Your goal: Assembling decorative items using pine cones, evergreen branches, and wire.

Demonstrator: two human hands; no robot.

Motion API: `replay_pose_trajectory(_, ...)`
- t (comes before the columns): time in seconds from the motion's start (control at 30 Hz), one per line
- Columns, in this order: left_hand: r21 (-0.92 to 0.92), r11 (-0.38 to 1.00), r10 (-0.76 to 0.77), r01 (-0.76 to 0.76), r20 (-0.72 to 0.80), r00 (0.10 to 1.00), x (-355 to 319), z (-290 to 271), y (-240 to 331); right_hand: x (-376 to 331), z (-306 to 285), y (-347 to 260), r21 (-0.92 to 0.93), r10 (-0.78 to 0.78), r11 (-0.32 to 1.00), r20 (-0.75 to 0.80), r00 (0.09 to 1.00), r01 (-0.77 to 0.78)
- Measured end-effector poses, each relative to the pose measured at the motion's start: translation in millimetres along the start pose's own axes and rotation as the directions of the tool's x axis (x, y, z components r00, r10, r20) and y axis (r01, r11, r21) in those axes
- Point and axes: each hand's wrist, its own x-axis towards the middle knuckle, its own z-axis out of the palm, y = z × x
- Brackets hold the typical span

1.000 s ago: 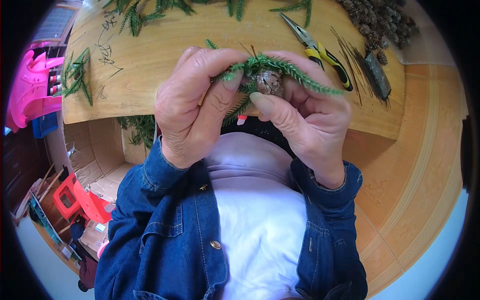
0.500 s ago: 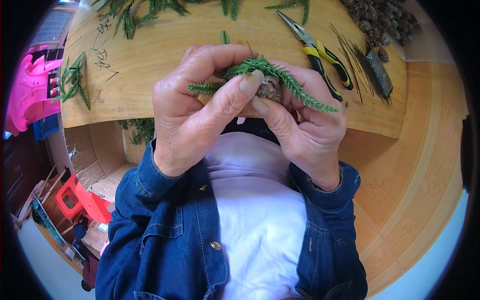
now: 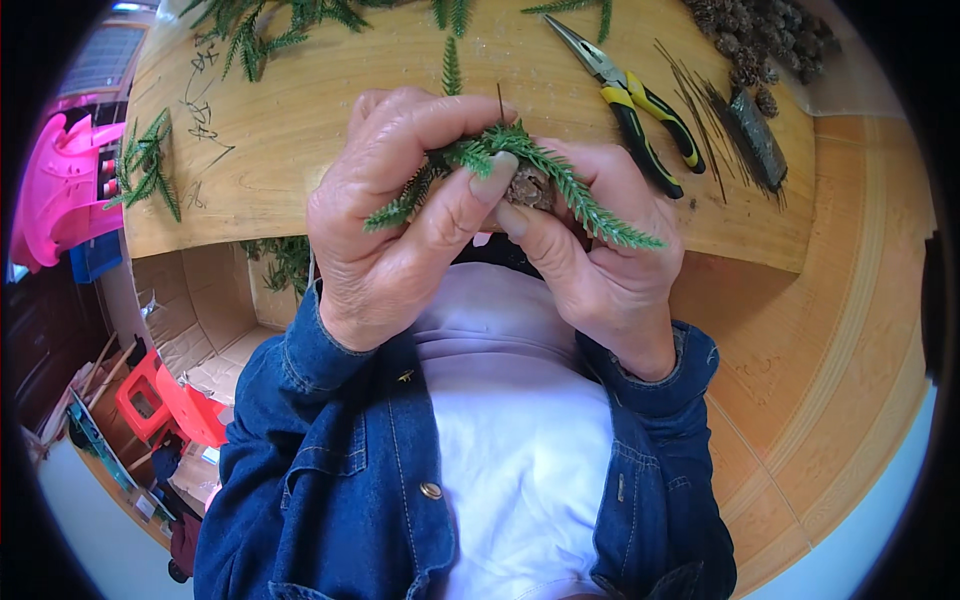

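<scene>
Jointly, both hands are clasping a pine cone and a green sprig

The pine cone (image 3: 530,188) is sitting between the two hands, above the near edge of the desk (image 3: 290,130), cradled at the meeting point of the thumbs. The left hand (image 3: 385,215) is pinching: its thumb tip is pressing on the green sprig (image 3: 582,200) just at the upper left of the cone, while its index finger is arching over behind. The right hand (image 3: 615,235) is gripping the cone itself, its thumb tip resting at the lower left side and its curled fingers backing the far right side. The sprig is bending over the top of the cone, one arm drooping across the right fingers and other leafy ends showing by the left thumb. A thin dark wire (image 3: 501,100) is sticking up above the sprig; its lower end is hiding among the needles. On the desk, yellow-and-black pliers (image 3: 612,75) are lying beyond the right hand, with a bundle of dark wires (image 3: 755,140) fanning out just beside them.
</scene>
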Motion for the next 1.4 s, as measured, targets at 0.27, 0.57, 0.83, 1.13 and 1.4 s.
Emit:
replay_pose_trajectory(0.27, -0.076, 0.995, 0.062, -0.068, -0.079, 0.995, 2.6, 6.0, -3.6, -4.1, 1.6, 1.2, 0.049, 0.04, 0.998, 0.006, 0.999, -0.04)
replay_pose_trajectory(0.57, -0.103, 0.989, 0.102, -0.11, -0.088, 0.991, 6.1, 1.8, -9.2, 3.5, -36.2, -9.7, 0.023, 0.214, 0.974, 0.215, 0.953, -0.224)
replay_pose_trajectory(0.83, -0.172, 0.985, 0.045, -0.024, 0.119, 0.992, 9.3, -5.5, -6.7, 29.6, -29.3, -3.2, 0.453, 0.304, 0.795, 0.28, 0.911, -0.404)
replay_pose_trajectory(1.13, -0.363, 0.925, -0.044, 0.111, 0.189, 0.981, 12.5, -4.8, -9.8, 30.4, -27.6, -0.3, 0.228, 0.097, 0.963, 0.218, 0.971, -0.147)
replay_pose_trajectory(1.4, -0.53, 0.688, -0.281, 0.496, 0.436, 0.855, 13.1, -14.7, -5.3, 41.0, -26.1, 3.9, -0.087, -0.47, 0.864, 0.217, 0.856, 0.496)
